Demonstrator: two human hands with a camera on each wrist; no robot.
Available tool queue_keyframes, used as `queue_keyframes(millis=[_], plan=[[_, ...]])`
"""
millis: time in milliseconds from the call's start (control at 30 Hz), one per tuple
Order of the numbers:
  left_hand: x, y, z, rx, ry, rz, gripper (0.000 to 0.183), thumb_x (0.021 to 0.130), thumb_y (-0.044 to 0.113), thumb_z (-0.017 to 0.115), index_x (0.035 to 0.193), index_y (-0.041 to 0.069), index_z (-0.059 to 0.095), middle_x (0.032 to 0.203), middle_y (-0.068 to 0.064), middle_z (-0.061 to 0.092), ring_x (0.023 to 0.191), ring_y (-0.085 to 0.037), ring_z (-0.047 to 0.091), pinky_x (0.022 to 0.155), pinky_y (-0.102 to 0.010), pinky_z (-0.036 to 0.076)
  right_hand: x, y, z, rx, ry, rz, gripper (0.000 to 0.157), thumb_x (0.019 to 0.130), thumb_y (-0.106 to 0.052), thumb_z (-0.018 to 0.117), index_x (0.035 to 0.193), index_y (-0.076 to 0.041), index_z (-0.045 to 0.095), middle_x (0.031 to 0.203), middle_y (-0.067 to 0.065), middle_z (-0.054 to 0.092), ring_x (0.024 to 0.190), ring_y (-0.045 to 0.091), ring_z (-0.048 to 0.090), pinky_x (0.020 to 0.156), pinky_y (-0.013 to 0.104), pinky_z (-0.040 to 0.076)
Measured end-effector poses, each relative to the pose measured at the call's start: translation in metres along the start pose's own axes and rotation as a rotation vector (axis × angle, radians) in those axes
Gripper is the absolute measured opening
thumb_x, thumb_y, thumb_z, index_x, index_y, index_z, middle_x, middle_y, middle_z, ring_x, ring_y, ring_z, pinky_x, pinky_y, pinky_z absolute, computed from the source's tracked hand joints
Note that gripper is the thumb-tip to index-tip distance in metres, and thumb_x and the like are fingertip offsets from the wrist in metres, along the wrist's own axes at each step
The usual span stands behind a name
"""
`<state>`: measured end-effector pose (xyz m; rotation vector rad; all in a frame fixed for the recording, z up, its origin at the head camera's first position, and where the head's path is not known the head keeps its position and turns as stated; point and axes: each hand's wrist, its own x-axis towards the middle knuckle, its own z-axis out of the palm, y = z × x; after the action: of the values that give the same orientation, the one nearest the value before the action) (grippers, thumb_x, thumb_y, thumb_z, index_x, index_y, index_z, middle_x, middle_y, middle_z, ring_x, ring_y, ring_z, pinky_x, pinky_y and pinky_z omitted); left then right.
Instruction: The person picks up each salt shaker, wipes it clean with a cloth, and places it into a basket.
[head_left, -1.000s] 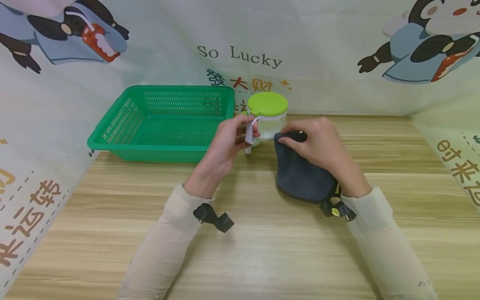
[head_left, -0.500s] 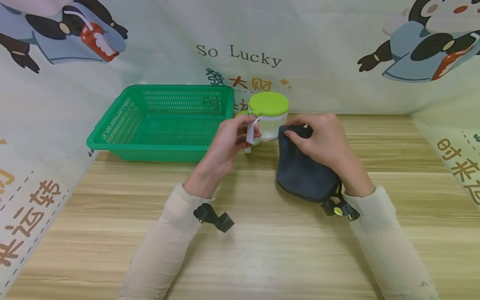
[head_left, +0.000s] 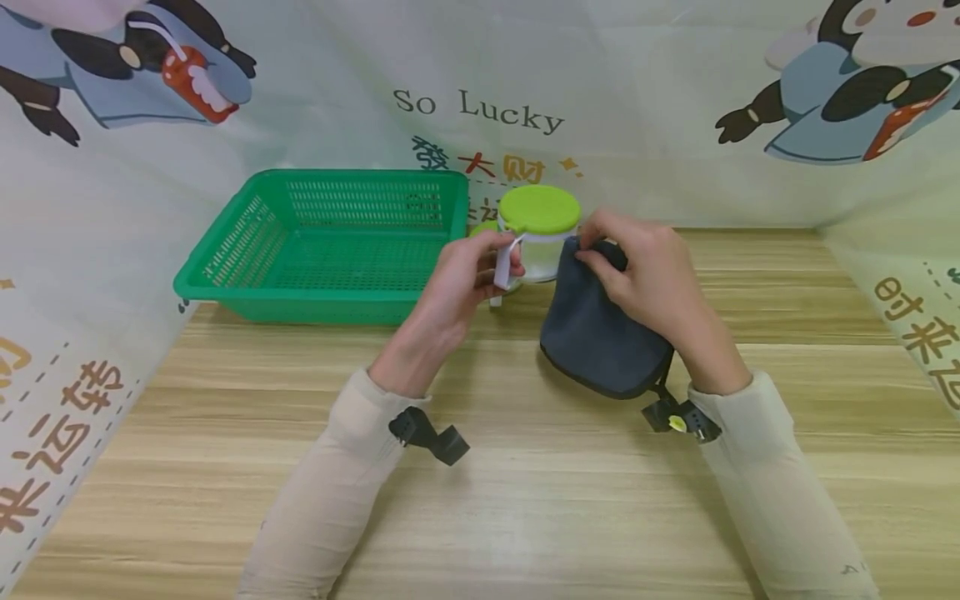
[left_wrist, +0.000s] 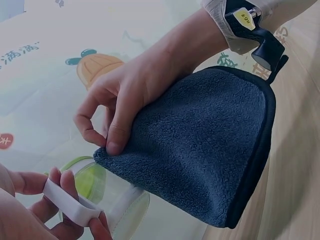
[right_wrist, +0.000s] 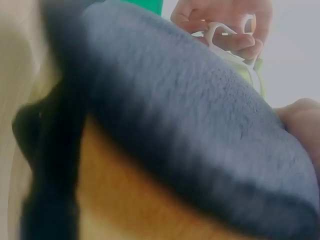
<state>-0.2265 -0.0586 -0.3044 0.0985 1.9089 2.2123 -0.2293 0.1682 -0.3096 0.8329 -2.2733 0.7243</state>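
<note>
My left hand (head_left: 465,271) grips the white handle (head_left: 506,265) of a clear jar (head_left: 538,257) with a bright green lid (head_left: 540,208). In the left wrist view the fingers curl round that handle (left_wrist: 70,202). Thumb and fingertips of my right hand (head_left: 645,267) pinch the upper corner of a dark blue-grey, fleecy cloth (head_left: 600,333) with a black edging and loop. The cloth hangs down at the jar's right side, its pinched corner overlapping the jar's wall in the head view. Close up, the cloth (right_wrist: 190,95) fills much of the right wrist view.
Left of the jar stands a green plastic basket (head_left: 337,307) with slotted walls. Partly hidden behind the held jar is another green-lidded item (head_left: 483,227) with a white handle end (head_left: 495,301) below. A printed sheet (head_left: 637,100) backs the wooden table (head_left: 480,517).
My right hand has moved slightly up and right with the cloth, whose lower part has swung left. The jar has shifted a little right in my left hand.
</note>
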Motion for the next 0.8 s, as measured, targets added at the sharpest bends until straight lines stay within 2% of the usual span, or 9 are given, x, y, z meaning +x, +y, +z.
queue_keyframes(millis=[133, 333, 433, 800], plan=[[0.0006, -0.0002, 0.0001, 0.0, -0.004, -0.008, 0.03, 0.105, 0.027, 0.054, 0.086, 0.007, 0.065, 0.084, -0.001, 0.065, 0.083, -0.019, 0.059, 0.076, -0.029, 0.044, -0.0012, 0.0012, -0.0001, 0.007, 0.004, -0.023, 0.005, 0.091, -0.003, 0.071, 0.091, -0.008, 0.07, 0.092, 0.011, 0.075, 0.079, 0.029, 0.069, 0.071, 0.042, 0.052], [0.0003, 0.0006, -0.0002, -0.001, 0.0, -0.008, 0.031, 0.105, 0.028, 0.054, 0.086, 0.006, 0.065, 0.084, -0.001, 0.065, 0.084, -0.02, 0.059, 0.075, -0.029, 0.044, -0.0027, 0.0011, -0.0003, 0.067, -0.014, 0.014, 0.015, 0.089, 0.002, 0.066, 0.086, -0.007, 0.078, 0.095, 0.012, 0.075, 0.089, 0.029, 0.071, 0.08, 0.042, 0.054], [-0.0004, 0.0013, -0.0006, 0.001, 0.003, -0.006, 0.031, 0.106, 0.028, 0.054, 0.088, 0.005, 0.066, 0.085, -0.001, 0.066, 0.084, -0.019, 0.06, 0.077, -0.03, 0.045, -0.0029, -0.0003, -0.0016, 0.084, -0.032, 0.04, 0.019, 0.088, 0.002, 0.063, 0.089, -0.008, 0.079, 0.097, 0.01, 0.075, 0.092, 0.028, 0.071, 0.083, 0.042, 0.054], [-0.002, 0.0044, -0.0028, -0.004, 0.014, 0.022, 0.031, 0.106, 0.028, 0.054, 0.087, 0.006, 0.066, 0.085, -0.001, 0.066, 0.083, -0.017, 0.061, 0.079, -0.03, 0.045, -0.0007, -0.006, -0.0021, 0.015, -0.024, 0.045, 0.015, 0.098, 0.0, 0.067, 0.097, -0.008, 0.08, 0.105, 0.015, 0.07, 0.085, 0.032, 0.069, 0.074, 0.044, 0.053]])
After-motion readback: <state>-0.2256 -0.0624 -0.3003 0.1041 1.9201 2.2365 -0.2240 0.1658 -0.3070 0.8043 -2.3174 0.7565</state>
